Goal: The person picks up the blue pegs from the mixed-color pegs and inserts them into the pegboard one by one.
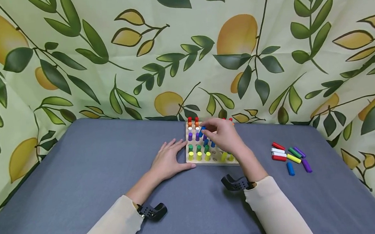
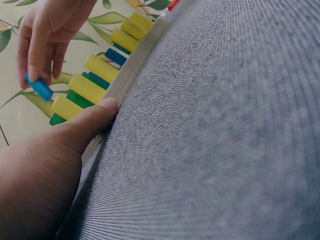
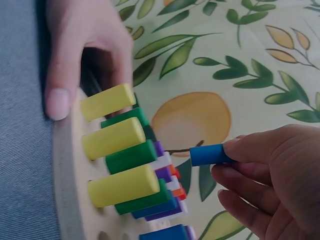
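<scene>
A wooden pegboard (image 1: 200, 163) holds rows of coloured pegs, with a row of yellow pegs (image 3: 120, 186) along the front and green pegs (image 3: 131, 156) behind it. Between thumb and fingers my right hand (image 1: 224, 135) pinches a blue peg (image 3: 206, 155), which is above the board and apart from it in the right wrist view. My left hand (image 1: 168, 161) lies at the board's left side, fingers extended, its thumb touching the front edge. Part of the board's right side is hidden by the right hand in the head view. A bare hole (image 1: 214, 152) shows in the yellow row.
To the right of the board, loose pegs lie on the grey cloth (image 1: 112, 165): red (image 1: 278, 145), white (image 1: 277, 150), green (image 1: 294, 152), yellow (image 1: 294, 158), purple (image 1: 306, 165) and blue (image 1: 290, 169). A leaf-patterned curtain (image 1: 184, 66) hangs just behind the board.
</scene>
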Demonstrator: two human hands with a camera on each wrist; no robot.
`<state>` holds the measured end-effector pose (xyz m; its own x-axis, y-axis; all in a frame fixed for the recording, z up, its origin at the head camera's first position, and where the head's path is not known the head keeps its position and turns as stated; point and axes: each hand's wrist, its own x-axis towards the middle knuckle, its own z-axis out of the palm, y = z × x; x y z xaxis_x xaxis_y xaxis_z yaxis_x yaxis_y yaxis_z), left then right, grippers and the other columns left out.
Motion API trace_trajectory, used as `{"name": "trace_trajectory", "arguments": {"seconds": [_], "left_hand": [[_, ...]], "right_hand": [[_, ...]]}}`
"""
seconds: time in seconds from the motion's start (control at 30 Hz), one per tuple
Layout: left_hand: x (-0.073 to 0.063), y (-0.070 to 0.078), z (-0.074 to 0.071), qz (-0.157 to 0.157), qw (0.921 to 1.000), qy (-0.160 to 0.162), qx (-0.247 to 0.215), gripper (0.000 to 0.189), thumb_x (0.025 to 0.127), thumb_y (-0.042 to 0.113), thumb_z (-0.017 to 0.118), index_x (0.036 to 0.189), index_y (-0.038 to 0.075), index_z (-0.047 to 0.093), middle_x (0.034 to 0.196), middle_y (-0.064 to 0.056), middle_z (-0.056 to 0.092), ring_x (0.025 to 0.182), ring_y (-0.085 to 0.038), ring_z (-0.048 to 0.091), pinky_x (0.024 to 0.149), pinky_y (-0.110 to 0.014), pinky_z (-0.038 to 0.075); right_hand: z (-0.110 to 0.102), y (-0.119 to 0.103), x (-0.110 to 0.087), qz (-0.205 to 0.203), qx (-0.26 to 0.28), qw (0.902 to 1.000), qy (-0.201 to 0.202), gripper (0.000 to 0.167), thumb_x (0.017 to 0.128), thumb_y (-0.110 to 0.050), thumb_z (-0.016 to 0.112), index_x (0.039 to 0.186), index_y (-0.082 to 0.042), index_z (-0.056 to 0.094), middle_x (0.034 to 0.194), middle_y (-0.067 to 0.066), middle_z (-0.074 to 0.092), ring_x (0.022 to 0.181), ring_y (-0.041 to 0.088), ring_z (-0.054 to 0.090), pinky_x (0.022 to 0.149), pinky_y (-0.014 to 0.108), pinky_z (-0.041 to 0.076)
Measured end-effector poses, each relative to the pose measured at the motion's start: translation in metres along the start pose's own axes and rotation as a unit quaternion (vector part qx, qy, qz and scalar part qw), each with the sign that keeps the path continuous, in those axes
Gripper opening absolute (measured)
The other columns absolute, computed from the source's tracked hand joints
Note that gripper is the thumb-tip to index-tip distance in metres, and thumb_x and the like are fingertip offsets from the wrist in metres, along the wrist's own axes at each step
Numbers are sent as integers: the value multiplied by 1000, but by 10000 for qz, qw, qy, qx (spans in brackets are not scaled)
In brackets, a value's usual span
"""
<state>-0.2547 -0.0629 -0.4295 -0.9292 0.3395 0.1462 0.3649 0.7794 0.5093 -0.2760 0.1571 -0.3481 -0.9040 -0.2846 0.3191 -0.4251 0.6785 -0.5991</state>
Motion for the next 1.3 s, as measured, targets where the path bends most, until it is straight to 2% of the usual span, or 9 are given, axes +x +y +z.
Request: {"name": "trace_trajectory", "arguments": {"seconds": [0.2, 0.4, 0.83, 1.3], "left_hand": [[-1, 0, -1, 48, 10000, 1, 4, 90, 77, 62, 79, 150, 19, 51, 157, -5, 49, 153, -32, 34, 129, -55, 18], [-2, 0, -2, 92, 10000, 29, 2, 89, 77, 62, 79, 150, 18, 51, 156, -6, 50, 152, -33, 36, 128, -57, 19], [-1, 0, -1, 112, 9999, -20, 22, 88, 79, 62, 78, 150, 18, 51, 157, -6, 49, 153, -33, 34, 128, -57, 19], [0, 1, -1, 89, 9999, -40, 45, 89, 79, 62, 78, 151, 19, 49, 157, -6, 48, 153, -32, 34, 128, -57, 18]], "right_hand": [[9, 2, 0, -17, -149, 9993, -350, 21, 93, -10, 73, 114, -7, 75, 105, 8, 77, 92, 22, 73, 89, 43, 62], [15, 4, -1, -148, -400, 9973, -589, 18, 94, -12, 71, 112, -10, 77, 104, 5, 78, 91, 17, 72, 82, 39, 61], [25, 12, 0, -345, -354, 9963, -702, 17, 92, -8, 73, 108, -7, 77, 99, 6, 78, 87, 16, 72, 82, 38, 62], [26, 14, 2, -289, -739, 9936, -804, 18, 92, -9, 74, 109, -7, 79, 101, 7, 80, 91, 17, 74, 85, 39, 62]]}}
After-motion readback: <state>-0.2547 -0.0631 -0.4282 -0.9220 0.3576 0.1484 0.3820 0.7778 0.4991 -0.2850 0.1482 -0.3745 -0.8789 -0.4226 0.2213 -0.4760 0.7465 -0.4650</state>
